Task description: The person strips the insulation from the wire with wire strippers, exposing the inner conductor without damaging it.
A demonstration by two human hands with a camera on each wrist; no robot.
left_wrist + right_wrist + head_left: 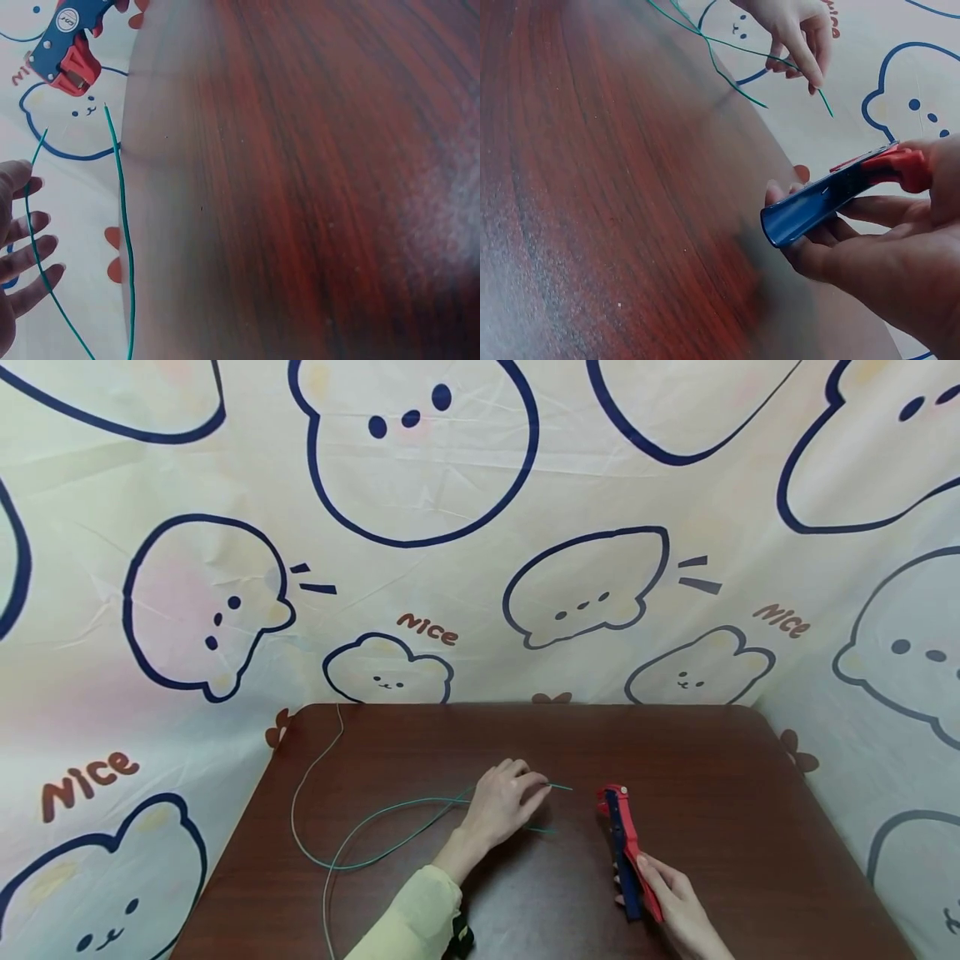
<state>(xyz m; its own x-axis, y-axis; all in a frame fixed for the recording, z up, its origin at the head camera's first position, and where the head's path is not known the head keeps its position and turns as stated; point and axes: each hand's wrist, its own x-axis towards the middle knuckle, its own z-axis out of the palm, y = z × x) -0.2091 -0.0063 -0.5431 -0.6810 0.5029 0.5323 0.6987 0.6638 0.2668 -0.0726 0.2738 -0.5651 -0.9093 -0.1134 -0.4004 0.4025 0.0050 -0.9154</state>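
Head view: wire stripper (628, 850) lengthwise, jaws away.

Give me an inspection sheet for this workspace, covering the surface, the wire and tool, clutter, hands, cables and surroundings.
Surface: dark brown wooden table, rounded corners, no spills seen.
Job's things: green wire looped on the table, two free ends pointing toward the tool; red and blue wire stripper lying right of the wire ends.
Clutter: nothing seen.
Hands: left hand rests on the green wire near its ends, fingers touching it; right hand grips the wire stripper's handles.
Cables: only the green wire, trailing to the table's left and front edges.
Surroundings: cream cloth backdrop with cartoon bear outlines and "Nice" lettering behind and beside the table.
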